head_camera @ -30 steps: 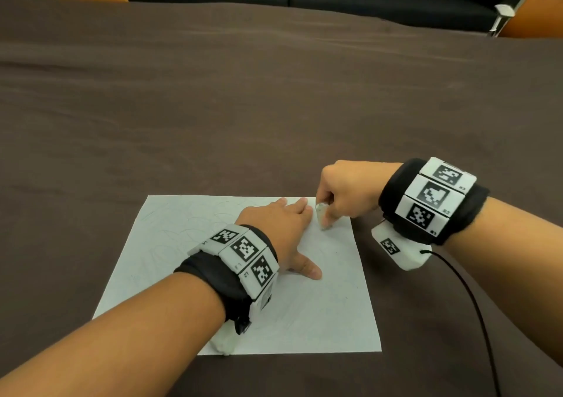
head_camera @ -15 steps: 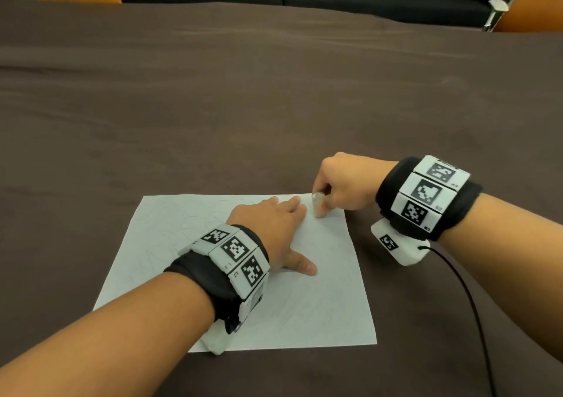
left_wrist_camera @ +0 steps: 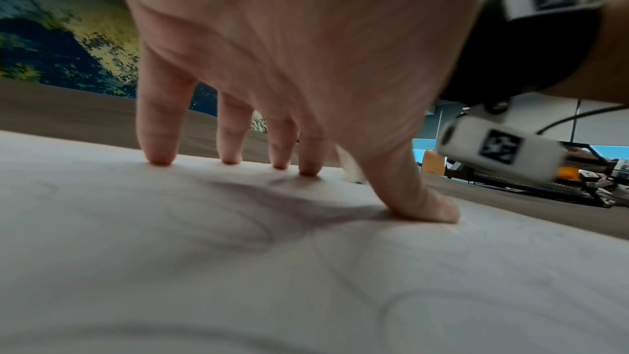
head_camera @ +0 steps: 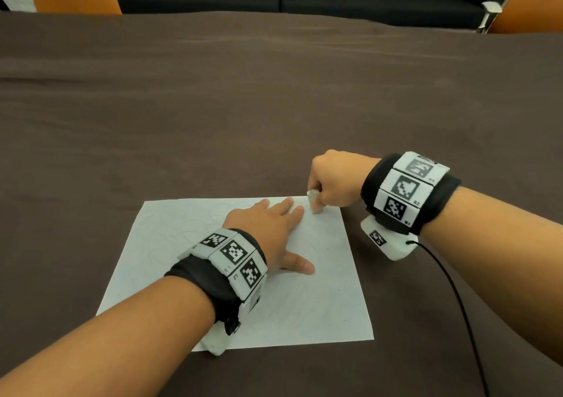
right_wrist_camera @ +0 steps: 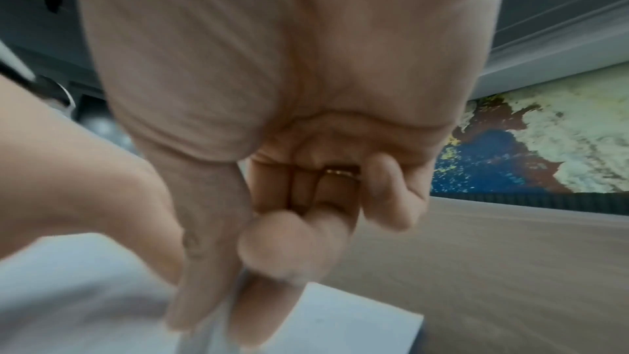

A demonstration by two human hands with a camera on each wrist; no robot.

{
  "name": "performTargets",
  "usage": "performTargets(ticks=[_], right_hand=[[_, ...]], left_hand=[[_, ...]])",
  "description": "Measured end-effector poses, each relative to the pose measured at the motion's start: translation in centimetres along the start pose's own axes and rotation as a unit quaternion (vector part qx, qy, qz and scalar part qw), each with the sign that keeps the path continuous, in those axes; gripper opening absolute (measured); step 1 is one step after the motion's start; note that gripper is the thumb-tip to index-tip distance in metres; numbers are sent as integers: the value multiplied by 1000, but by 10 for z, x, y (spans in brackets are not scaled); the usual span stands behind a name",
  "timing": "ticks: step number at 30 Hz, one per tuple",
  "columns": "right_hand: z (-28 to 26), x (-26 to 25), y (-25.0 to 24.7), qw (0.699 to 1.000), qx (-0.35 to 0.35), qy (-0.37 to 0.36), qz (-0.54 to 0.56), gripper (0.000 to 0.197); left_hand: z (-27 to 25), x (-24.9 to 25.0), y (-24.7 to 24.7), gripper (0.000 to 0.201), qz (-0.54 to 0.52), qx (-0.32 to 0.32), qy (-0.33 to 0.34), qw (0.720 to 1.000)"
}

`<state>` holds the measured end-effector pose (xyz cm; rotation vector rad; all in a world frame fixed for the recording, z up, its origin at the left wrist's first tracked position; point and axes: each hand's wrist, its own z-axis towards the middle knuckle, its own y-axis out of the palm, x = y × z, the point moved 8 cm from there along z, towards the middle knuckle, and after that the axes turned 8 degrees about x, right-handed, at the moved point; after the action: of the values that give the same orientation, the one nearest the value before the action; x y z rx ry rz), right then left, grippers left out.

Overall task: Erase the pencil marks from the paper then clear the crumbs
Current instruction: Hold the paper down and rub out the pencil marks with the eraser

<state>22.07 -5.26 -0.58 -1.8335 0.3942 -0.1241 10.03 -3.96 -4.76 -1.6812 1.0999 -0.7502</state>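
Right grip (head_camera: pixel 332 180) is curled tight around a small white eraser (head_camera: pixel 313 202), pinched between thumb and fingers with its tip down on the far right corner of the paper (head_camera: pixel 329 290); the right wrist view is blurred, so the exact contact there is hard to read. Left grip (head_camera: pixel 268 229) lies flat and spread, fingertips (left_wrist_camera: pixel 160 158) and thumb pressing the sheet down just left of the eraser. Faint pencil curves (left_wrist_camera: pixel 258 233) run across the sheet, mostly left and near of the eraser, so the remaining marks lie toward the person and to the left of the right grip. That hand is nearer the far corner; the left one sits over the middle and would probably have to shift for strokes to reach there. Paper rests square on the brown desk (head_camera: pixel 274 107), its long sides running near to far. No crumbs are clear enough to tell.
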Motion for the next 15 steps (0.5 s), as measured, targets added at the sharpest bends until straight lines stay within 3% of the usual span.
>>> performTargets(ticks=[7, 15], right_hand=[[-38, -18, 28, 996, -82, -45, 9, 17], [-8, 6, 0, 999, 24, 20, 17, 15]], left_hand=[[0, 0, 1, 107, -4, -7, -2, 1000], [-5, -1, 2, 104, 7, -2, -5, 1000]])
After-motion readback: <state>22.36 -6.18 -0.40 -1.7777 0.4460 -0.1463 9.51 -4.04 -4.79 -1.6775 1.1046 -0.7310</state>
